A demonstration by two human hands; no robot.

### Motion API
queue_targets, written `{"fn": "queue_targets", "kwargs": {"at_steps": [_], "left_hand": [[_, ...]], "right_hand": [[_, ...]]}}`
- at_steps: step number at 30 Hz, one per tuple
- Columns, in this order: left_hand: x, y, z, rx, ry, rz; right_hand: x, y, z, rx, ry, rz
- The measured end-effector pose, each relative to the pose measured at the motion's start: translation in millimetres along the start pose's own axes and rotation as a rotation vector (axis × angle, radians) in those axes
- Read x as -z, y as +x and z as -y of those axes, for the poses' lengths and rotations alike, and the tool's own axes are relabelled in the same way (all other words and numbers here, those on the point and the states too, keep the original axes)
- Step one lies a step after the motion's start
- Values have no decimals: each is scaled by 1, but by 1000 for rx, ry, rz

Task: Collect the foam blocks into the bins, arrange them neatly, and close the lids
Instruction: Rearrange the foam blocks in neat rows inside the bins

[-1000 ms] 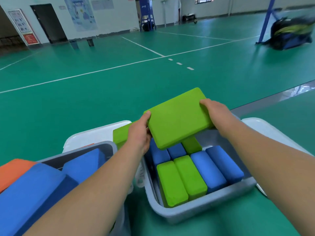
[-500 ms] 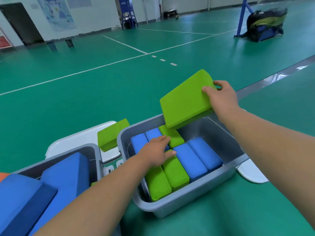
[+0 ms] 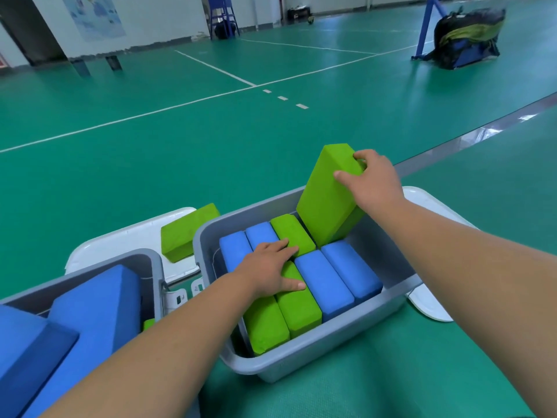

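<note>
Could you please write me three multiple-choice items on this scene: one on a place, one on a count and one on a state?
1. Where does the loose block lie?
A. On the white lid
B. On the floor
C. On the bag

2. How many blue blocks show in the right bin?
A. Two
B. Four
C. Six

3. How does the held block in the right hand stand?
A. Flat on the others
B. Clear above the bin
C. Tilted, its lower end in the bin

Answers:
1 A: it rests on the lid, left of the right bin.
2 B: two show in the far row and two in the near row.
3 C: the hand grips its raised end, and its lower end sits inside the far corner.
</note>
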State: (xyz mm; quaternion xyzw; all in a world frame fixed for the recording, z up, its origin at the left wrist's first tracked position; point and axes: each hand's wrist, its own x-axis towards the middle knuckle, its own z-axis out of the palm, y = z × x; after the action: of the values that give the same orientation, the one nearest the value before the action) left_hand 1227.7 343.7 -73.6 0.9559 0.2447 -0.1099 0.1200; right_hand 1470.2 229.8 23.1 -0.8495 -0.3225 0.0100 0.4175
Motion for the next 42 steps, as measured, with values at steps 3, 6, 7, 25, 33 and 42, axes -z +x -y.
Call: {"fn": "queue_targets", "kwargs": {"at_steps": [3,6,7,25,33,42], "left_hand": [[1,-1,2,-3,4,-5],[0,0,5,-9,1,-4],[0,0,6,-11,-2,-4],[5,-9,21,-65,-79,40],[6,-3,31,-90,-108,46],[-2,3,43,-121,-88,-2]], "right_hand": [[-8,-1,4,34,-71,83],[-16,-2,9,61,-151,150],[-17,-3,11,64,-179,173],[-56,-12,-6,34,-437,714],[-81,-17,-16,39,-682,873],[-98,-16,-1,45,-847,813]]}}
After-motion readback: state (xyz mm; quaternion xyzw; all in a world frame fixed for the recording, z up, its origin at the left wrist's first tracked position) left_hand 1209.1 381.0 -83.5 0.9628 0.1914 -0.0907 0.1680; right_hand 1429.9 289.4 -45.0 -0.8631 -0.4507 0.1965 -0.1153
